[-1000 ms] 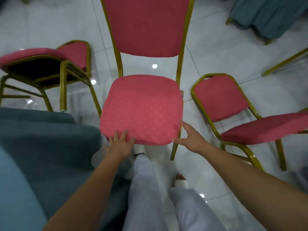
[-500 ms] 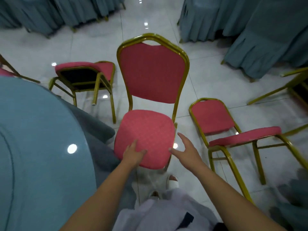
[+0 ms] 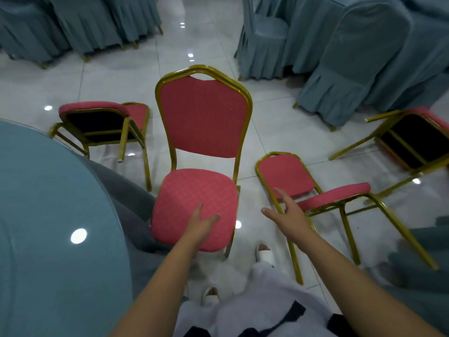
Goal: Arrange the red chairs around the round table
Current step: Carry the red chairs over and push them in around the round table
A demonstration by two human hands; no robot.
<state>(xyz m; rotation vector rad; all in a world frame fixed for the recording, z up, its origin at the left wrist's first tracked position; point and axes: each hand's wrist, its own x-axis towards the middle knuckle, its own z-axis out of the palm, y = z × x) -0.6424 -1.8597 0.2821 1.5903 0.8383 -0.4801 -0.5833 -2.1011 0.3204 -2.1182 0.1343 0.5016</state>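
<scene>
On chair seat [image 3: 194, 205] — left hand [image 3: 201, 224] flat.

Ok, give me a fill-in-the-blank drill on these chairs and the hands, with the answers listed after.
1. The left hand rests on the ____ of the upright chair.
2. The right hand is open and touches ____.
3. Besides the upright one, ____ red chairs lie tipped over on the floor.
4. The round table is covered in a ____ cloth.

Missing words: seat; nothing; three; blue
</scene>
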